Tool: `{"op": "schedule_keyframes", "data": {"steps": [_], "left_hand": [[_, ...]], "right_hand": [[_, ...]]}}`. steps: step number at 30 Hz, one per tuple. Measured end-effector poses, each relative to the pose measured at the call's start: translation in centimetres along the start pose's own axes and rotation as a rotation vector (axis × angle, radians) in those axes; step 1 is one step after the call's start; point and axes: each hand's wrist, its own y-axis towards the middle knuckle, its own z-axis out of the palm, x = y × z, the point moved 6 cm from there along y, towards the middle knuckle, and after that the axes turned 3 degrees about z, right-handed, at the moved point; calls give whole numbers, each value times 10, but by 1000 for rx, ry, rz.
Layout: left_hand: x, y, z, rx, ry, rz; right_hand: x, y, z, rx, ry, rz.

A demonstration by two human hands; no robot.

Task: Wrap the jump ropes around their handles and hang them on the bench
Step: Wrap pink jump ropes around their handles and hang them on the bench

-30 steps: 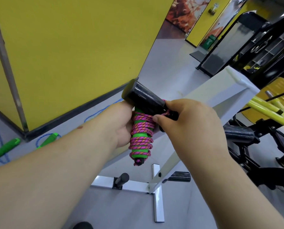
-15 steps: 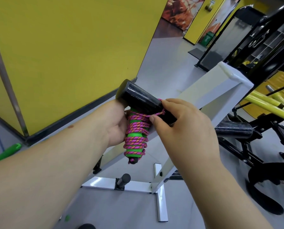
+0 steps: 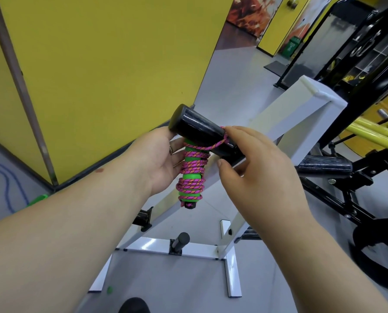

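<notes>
The wrapped rope (image 3: 191,177) hangs upright from the black peg (image 3: 199,132) by its loop, just beside the open left hand (image 3: 159,159); the right hand (image 3: 251,159), fingers loose, touches the loop.

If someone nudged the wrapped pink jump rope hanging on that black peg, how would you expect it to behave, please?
The wrapped jump rope would probably swing freely, since only one thin loop holds it on the black peg. It looks light. The peg looks glossy, so the loop might slide toward its free end.
</notes>
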Motion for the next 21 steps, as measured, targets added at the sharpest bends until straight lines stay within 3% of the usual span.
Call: {"op": "schedule_keyframes", "data": {"steps": [21], "left_hand": [[-12,-25,-14,-141,131,87]], "right_hand": [[2,-25,13,44,76,66]]}}
